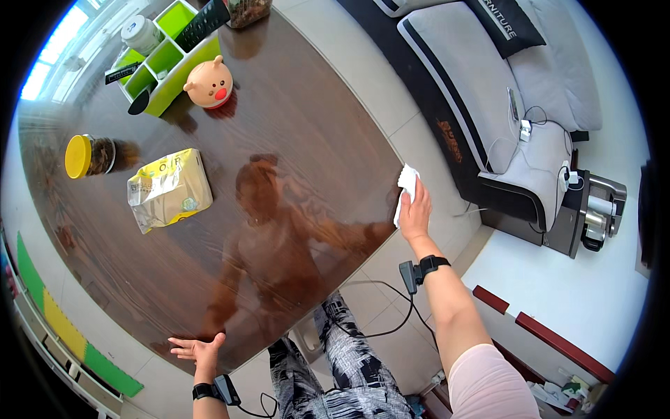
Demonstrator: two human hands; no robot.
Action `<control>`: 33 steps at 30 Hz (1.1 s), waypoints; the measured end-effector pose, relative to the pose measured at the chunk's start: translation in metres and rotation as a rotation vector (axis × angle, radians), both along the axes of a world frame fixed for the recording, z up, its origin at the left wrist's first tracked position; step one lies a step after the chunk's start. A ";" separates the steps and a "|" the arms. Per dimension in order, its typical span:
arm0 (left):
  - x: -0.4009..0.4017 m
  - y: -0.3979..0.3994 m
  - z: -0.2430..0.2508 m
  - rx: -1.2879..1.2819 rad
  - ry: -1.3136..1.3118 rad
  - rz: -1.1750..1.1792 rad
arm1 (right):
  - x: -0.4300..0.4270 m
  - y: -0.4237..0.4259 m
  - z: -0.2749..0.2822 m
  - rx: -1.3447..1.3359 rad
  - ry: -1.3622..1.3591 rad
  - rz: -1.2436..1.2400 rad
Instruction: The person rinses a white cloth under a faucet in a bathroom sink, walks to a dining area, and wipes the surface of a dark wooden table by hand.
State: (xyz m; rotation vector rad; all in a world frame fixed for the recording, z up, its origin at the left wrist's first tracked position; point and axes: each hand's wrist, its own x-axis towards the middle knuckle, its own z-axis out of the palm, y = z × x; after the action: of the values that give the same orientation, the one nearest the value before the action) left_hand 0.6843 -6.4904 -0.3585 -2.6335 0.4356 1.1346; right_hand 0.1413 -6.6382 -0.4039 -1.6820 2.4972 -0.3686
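My right hand [416,212] holds a folded white cloth or tissue [408,178] at the right corner of a glossy dark-brown table [324,157]. At the near left edge of the tabletop, my left hand [196,351] is spread with nothing in it. A yellow and clear plastic package [171,189] lies on the table's left part. Beside it a jar with a yellow lid [78,157] rests on its side or leans in view; which one I cannot tell. Farther back are a pig-faced figure [210,84] and a green and white organizer [180,68] holding a white-lidded bottle [140,32] and a black remote control [203,25].
Another jar [248,10] stands at the table's far edge. A grey sofa [455,68] with charging cables is across the tiled floor at right, beside a small dark cabinet [562,225]. Black cables hang from both wrist devices. Green and yellow mats [63,324] lie at left.
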 end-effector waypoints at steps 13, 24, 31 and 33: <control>0.014 0.025 -0.017 -0.112 -0.028 -0.055 | 0.123 -0.311 -0.016 -0.129 0.039 0.022; 0.013 0.019 -0.013 -0.095 -0.011 -0.085 | 0.020 -0.141 -0.013 0.128 -0.078 -0.135; 0.008 0.015 -0.010 -0.107 -0.021 -0.003 | -0.015 -0.067 -0.006 0.168 -0.040 -0.198; 0.003 0.011 -0.010 -0.116 -0.015 0.019 | -0.011 -0.087 -0.009 0.135 0.000 -0.161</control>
State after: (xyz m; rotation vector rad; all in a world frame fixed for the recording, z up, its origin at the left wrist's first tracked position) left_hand 0.6871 -6.4789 -0.3682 -2.7487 0.4884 1.1271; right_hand 0.1307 -6.7249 -0.4129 -1.4371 2.6006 -0.2090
